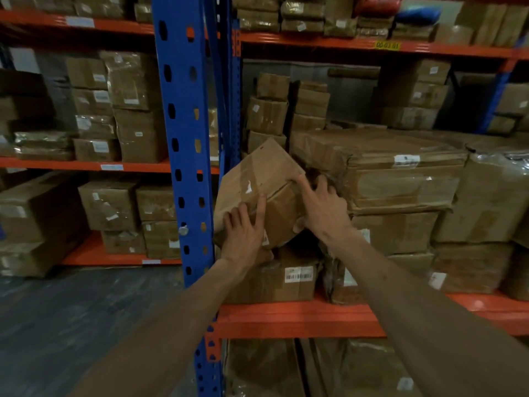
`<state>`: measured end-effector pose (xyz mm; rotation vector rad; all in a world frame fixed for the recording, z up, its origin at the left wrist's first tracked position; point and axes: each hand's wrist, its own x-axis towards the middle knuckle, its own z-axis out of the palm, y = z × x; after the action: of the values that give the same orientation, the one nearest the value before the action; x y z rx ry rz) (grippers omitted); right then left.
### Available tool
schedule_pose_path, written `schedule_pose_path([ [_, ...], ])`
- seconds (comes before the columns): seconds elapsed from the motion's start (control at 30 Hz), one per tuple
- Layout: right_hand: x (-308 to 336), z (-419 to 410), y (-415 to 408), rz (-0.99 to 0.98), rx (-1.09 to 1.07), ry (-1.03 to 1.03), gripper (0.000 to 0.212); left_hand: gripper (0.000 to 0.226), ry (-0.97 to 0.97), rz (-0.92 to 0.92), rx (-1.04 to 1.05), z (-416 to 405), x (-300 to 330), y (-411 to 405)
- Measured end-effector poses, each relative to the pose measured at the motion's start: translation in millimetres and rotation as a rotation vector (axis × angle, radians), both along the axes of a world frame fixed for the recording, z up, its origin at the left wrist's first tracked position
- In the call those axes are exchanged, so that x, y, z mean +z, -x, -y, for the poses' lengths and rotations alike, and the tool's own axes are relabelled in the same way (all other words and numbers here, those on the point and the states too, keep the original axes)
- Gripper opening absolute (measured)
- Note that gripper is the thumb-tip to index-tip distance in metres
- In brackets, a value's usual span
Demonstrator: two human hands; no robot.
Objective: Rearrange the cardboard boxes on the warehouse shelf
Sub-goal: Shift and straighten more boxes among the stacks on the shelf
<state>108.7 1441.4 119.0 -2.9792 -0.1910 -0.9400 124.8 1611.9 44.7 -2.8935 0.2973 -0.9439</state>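
Where tilted, box (257,181) between fingers (302,181).

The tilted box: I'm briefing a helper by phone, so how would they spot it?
Find the blue upright; just right of it, above the orange beam, sits the tilted box. It alone is cocked on a corner, held by the left hand and right hand.

2 bare forearms, no sleeves, left hand (243,233), right hand (322,207).
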Motion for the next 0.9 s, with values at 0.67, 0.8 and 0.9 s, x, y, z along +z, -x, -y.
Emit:
schedule_pose_path([
  [0.67,-46,2,-7,-0.328,-0.116,-0.136,0.085,0.137,-0.461,-0.055,-0.228,-24,-6,-12],
  [0.8,-51,2,0,-0.241,-0.073,-0.196,0.084,0.145,-0.48,-0.07,-0.231,-24,-1,-9],
  [0.9,-54,0,5,-0.221,-0.08,-0.203,0.08,0.141,-0.472,-0.098,-0.261,-27,-5,-9],
])
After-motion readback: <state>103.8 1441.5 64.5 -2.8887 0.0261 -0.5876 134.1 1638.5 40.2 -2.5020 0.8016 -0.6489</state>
